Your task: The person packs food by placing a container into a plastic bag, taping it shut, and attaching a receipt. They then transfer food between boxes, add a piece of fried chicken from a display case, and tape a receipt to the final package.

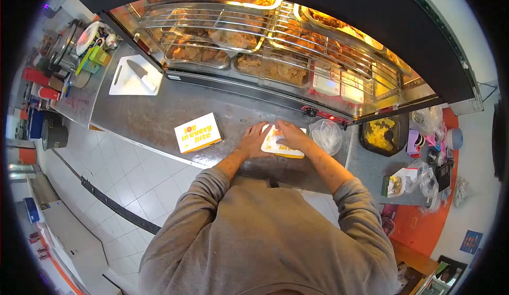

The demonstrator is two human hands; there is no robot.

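A white cardboard takeaway box (286, 151) with yellow print and a yellow lower edge sits on the dark counter in front of me. My left hand (254, 140) grips its left side, fingers along the edge. Across the top lies my right hand (292, 136), its fingers bent over the lid and holding it; the fingertips are partly hidden. To the left stands a second takeaway box (199, 133), closed and lettered "joy in every bite", apart from both hands. Just right of the held box is a clear plastic bag or tub (325, 136).
Behind the counter (154, 104) stands a lit glass warming cabinet (254, 85) with trays of fried chicken. A knife (141, 74) rests on a white cutting board (122, 84) at left. At right are a black tray of yellow food (383, 136) and plastic bags (424, 181).
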